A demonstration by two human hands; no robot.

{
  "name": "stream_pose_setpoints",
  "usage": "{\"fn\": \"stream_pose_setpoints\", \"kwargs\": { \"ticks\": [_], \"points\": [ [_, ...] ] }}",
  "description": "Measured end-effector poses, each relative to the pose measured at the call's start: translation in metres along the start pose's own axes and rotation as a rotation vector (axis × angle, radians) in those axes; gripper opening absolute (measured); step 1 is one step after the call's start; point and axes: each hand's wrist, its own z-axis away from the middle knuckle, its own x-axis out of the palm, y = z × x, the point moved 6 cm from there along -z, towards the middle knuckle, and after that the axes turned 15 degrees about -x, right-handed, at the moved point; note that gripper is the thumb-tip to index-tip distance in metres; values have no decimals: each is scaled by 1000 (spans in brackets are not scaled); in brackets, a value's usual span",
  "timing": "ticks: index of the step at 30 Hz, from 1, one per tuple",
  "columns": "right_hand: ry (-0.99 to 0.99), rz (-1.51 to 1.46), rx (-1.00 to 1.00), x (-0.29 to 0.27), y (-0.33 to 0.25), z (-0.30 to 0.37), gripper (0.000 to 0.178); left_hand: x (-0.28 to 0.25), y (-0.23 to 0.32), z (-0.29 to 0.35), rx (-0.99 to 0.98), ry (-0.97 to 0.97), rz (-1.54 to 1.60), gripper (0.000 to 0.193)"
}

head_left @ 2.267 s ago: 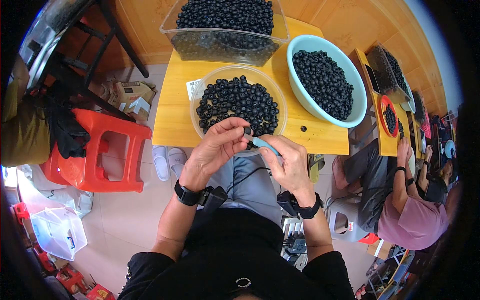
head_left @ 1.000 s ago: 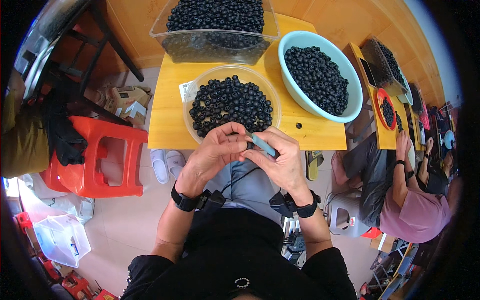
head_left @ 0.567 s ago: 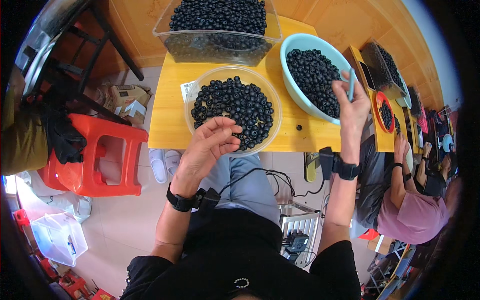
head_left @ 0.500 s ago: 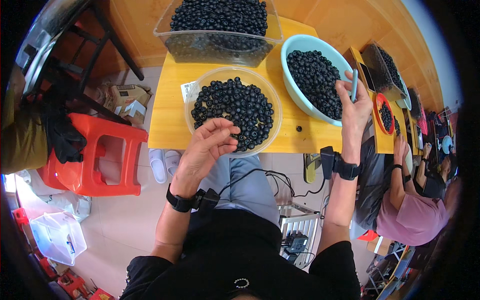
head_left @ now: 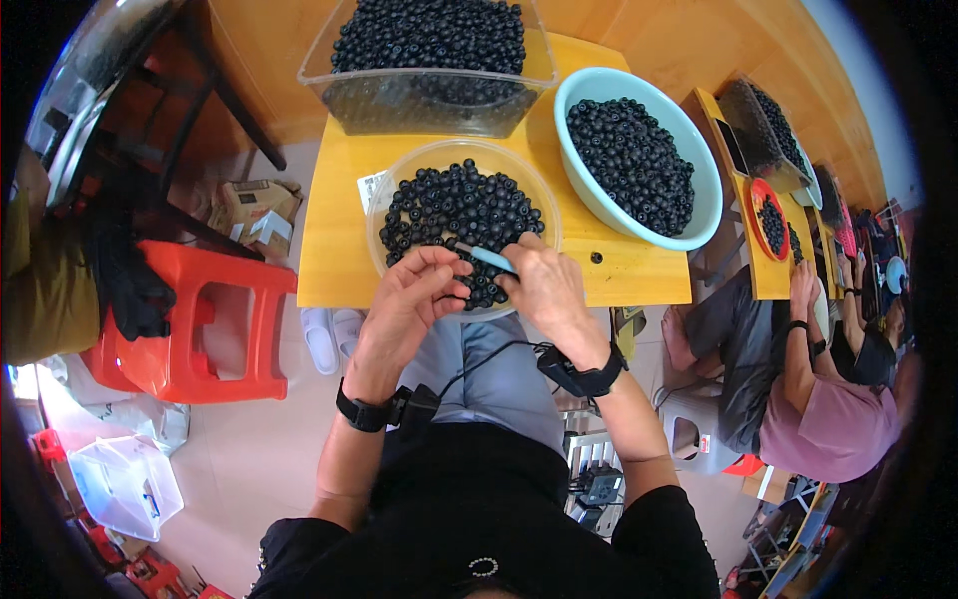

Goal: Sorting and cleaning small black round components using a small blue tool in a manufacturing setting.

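Observation:
My left hand [head_left: 414,290] is at the near rim of a round translucent bowl [head_left: 377,228], pinching a small black round piece [head_left: 459,247] between thumb and fingers. My right hand [head_left: 547,283] grips a slim tool with a light blue handle [head_left: 492,259]. The tool's narrow tip reaches the piece at my left fingertips; exact contact is too small to make out. Many similar black pieces [head_left: 464,205], some showing a hole, fill much of the bowl below my hands.
A clear rectangular bin [head_left: 429,108] heaped with black pieces stands behind the bowl. To the right is a light blue basin [head_left: 711,195] of them. One loose piece [head_left: 597,258] lies on the yellow table [head_left: 639,285]. A red stool [head_left: 200,329] stands left; co-workers sit right.
My right hand has swung left and down from above the blue basin to the translucent bowl, bringing the tool to my left fingertips. My left hand has stayed nearly in place.

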Motion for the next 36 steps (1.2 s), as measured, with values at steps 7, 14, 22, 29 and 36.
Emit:
{"fn": "stream_pose_setpoints", "kwargs": {
  "ticks": [7, 14, 22, 29, 36],
  "points": [
    [53, 26, -13, 2, -2, 2, 13, -5, -1, 3, 13, -5, 24, 15],
    [343, -1130, 218, -13, -1, 26, 20, 4, -3, 5, 23, -1, -60, 17],
    [431, -1019, -4, -20, -19, 26, 21, 24, -21, 0, -120, -130, 81, 20],
    [449, -942, -15, -27, -26, 28, 23, 20, -27, -7, -114, -243, 138, 19],
    [431, -650, -108, -47, -26, 39, 21, 18, -16, -1, -83, -226, 232, 15]
  ]
}}
